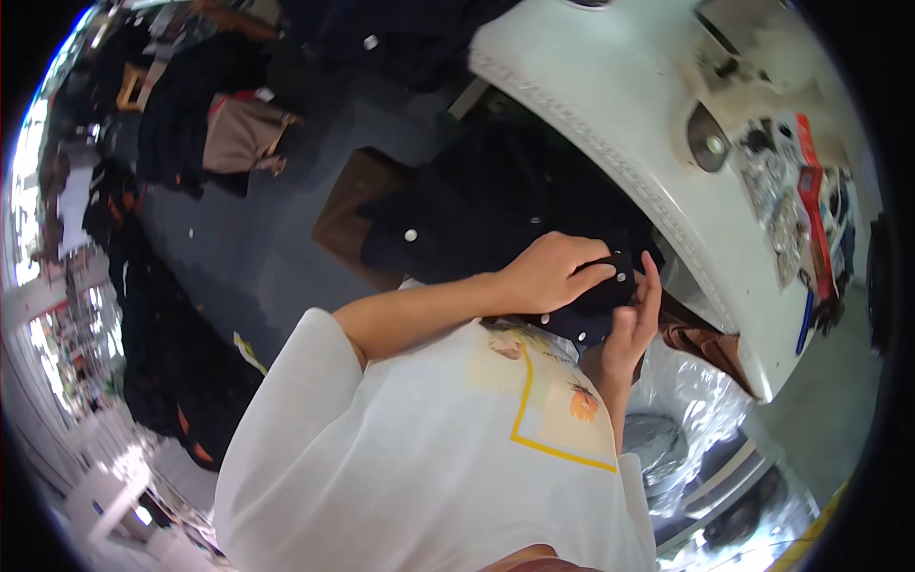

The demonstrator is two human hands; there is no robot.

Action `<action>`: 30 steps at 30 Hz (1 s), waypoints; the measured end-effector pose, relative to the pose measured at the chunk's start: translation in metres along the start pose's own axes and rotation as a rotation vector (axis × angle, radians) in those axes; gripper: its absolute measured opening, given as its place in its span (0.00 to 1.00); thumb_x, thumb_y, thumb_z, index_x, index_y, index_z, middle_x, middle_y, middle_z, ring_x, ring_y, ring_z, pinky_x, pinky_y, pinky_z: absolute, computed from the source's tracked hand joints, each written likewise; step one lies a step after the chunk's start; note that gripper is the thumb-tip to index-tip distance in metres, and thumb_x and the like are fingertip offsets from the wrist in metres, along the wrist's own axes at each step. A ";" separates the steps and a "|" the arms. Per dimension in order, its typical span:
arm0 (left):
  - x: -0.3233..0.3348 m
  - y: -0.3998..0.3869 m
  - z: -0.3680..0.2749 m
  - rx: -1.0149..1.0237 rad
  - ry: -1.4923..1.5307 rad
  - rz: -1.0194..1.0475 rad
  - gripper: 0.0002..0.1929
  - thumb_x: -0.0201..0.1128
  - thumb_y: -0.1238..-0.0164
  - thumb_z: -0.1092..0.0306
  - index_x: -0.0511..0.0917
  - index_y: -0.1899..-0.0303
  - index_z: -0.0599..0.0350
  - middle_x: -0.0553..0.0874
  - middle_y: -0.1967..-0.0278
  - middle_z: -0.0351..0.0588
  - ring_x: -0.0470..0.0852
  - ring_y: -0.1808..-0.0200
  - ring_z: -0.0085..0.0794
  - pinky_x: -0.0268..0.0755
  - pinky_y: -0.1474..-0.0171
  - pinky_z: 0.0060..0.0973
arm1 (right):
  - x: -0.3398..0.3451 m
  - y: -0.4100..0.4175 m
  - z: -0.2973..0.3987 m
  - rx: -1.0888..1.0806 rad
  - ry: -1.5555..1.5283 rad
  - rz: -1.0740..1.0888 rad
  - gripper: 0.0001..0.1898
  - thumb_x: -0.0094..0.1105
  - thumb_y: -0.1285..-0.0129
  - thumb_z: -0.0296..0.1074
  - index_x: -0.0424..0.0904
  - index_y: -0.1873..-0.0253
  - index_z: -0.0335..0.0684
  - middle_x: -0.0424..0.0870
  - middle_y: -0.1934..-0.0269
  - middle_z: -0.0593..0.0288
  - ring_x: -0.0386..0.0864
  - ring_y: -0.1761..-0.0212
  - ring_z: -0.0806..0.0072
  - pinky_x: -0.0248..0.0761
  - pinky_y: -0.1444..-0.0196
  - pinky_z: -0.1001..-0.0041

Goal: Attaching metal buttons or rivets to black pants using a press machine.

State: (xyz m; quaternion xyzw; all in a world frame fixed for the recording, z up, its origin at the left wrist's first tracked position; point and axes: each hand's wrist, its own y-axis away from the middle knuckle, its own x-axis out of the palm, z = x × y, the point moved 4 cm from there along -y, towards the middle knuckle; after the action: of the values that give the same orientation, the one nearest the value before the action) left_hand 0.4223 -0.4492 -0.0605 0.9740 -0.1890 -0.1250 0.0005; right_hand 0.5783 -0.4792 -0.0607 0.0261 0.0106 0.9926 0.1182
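A dark garment (465,207) with several shiny round snap fasteners lies before me across my lap, against the white table's edge. My left hand (554,272) reaches in from the left, palm down, pinching the garment's edge between thumb and fingers beside two small snaps. Just right of it, my right hand (632,318) points upward at the same edge. Its thumb and index finger stand apart, and some fingers are partly hidden by the dark cloth. Whether the right hand grips the cloth is unclear.
The white tabletop (607,93) curves along the right. It carries a dark fitting with a shiny round centre (708,139), clear bags of small parts (783,236) and a blue pen (805,322). Clear plastic (686,407) hangs below. Dark fabric (171,343) is piled left.
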 end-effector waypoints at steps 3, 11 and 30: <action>-0.028 0.009 0.009 0.032 0.173 -0.048 0.09 0.65 0.38 0.68 0.82 0.59 0.60 0.85 0.64 0.49 0.83 0.62 0.33 0.74 0.57 0.25 | -0.015 0.009 -0.010 -0.099 0.801 0.220 0.16 0.63 0.38 0.35 0.76 0.49 0.32 0.81 0.58 0.51 0.78 0.57 0.68 0.69 0.49 0.71; -0.195 0.158 0.139 -0.769 -0.191 -0.657 0.20 0.59 0.32 0.53 0.81 0.52 0.61 0.85 0.58 0.45 0.81 0.61 0.25 0.72 0.55 0.22 | -0.087 -0.014 0.013 -0.305 1.024 -0.206 0.11 0.60 0.40 0.26 0.75 0.55 0.28 0.80 0.50 0.52 0.80 0.57 0.68 0.75 0.58 0.75; -0.083 -0.010 -0.045 0.185 -0.004 -0.024 0.12 0.64 0.39 0.63 0.82 0.66 0.65 0.83 0.74 0.46 0.78 0.70 0.22 0.71 0.67 0.20 | 0.052 -0.007 -0.064 -0.388 0.647 0.294 0.17 0.56 0.36 0.32 0.75 0.45 0.30 0.70 0.39 0.41 0.69 0.37 0.53 0.61 0.36 0.63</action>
State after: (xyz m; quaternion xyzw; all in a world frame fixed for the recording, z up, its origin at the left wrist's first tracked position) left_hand 0.3626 -0.4116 0.0032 0.9718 -0.1881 -0.1089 -0.0915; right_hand 0.5264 -0.4607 -0.1224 -0.3091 -0.1441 0.9395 -0.0319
